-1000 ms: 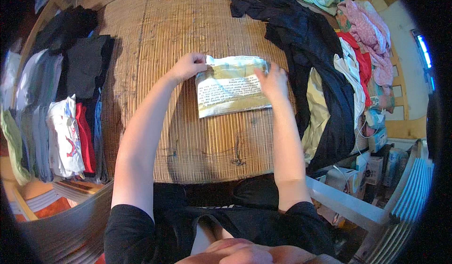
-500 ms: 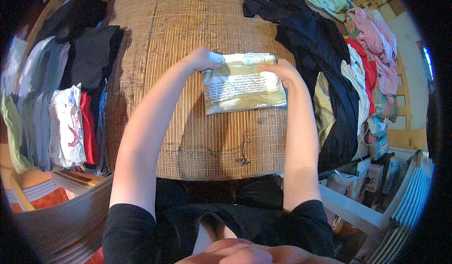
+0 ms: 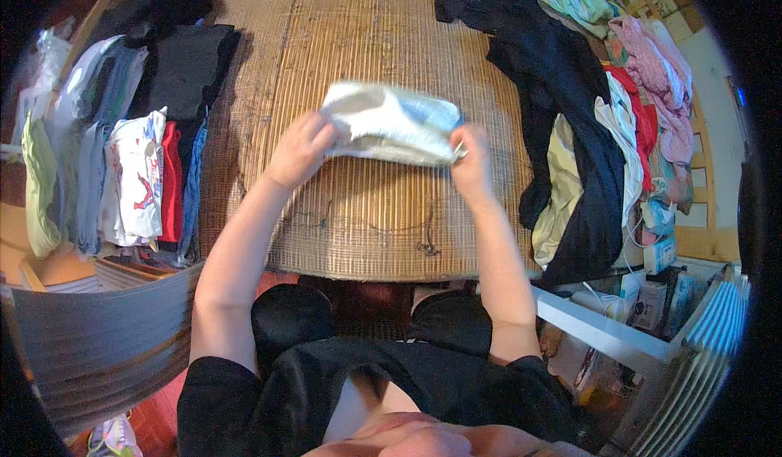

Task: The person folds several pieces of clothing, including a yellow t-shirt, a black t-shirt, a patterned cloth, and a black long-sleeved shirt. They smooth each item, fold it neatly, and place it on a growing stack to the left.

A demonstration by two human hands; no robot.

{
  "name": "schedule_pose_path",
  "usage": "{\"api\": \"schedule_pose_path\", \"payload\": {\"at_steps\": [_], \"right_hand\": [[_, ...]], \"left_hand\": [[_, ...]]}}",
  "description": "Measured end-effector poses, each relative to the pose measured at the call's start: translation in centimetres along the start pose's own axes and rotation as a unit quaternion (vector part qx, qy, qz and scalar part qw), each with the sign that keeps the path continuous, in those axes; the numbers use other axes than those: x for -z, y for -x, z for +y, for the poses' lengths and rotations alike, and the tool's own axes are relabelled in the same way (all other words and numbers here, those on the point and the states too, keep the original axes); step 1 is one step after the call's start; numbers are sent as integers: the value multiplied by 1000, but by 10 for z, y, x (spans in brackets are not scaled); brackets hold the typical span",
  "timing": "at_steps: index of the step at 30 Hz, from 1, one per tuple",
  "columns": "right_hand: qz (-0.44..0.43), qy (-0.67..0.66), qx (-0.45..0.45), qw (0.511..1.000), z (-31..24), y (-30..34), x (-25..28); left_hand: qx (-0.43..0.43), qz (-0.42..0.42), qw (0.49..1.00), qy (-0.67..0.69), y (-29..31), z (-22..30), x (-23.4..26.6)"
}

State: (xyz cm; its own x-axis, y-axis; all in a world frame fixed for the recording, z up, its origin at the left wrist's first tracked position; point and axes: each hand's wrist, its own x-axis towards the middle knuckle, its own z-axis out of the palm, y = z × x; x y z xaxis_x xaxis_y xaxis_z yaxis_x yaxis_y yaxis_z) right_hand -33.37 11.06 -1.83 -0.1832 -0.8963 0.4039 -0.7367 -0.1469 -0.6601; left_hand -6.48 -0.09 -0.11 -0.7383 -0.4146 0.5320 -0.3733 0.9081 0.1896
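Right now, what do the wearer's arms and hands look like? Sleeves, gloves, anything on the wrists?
Both forearms are bare up to short black sleeves of a black top. The left hand and right hand wear no gloves. No watch, band or ring can be made out on either wrist or hand, though the picture is somewhat blurred there.

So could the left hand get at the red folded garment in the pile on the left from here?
Probably not yet: the left hand grips the pale folded cloth; otherwise the path over the woven mat to the red folded garment looks free.
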Motion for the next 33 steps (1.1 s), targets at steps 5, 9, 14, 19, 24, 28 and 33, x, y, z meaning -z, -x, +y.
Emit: {"api": "schedule_pose_path", "payload": {"at_steps": [5,9,14,19,24,28,33], "right_hand": [[-72,57,4,996,3,54,5],[-35,109,17,993,-12,37,23],[-72,195,16,978,-56,37,-18],[-41,124,-99,987,-41,69,-31],[75,-103,-347,929,-11,65,-35],[-73,-181,-420,886,-26,52,-21],[-21,-413,-390,823,-42,35,-20]], "left_hand": [[22,-64,998,12,64,25,-5],[87,7,996,-4,48,33,0],[98,-127,986,50,21,50,-13],[270,-132,950,87,50,46,-14],[487,-3,862,137,52,29,-28],[585,-125,772,215,43,23,-47],[591,3,659,465,35,38,-35]]}}
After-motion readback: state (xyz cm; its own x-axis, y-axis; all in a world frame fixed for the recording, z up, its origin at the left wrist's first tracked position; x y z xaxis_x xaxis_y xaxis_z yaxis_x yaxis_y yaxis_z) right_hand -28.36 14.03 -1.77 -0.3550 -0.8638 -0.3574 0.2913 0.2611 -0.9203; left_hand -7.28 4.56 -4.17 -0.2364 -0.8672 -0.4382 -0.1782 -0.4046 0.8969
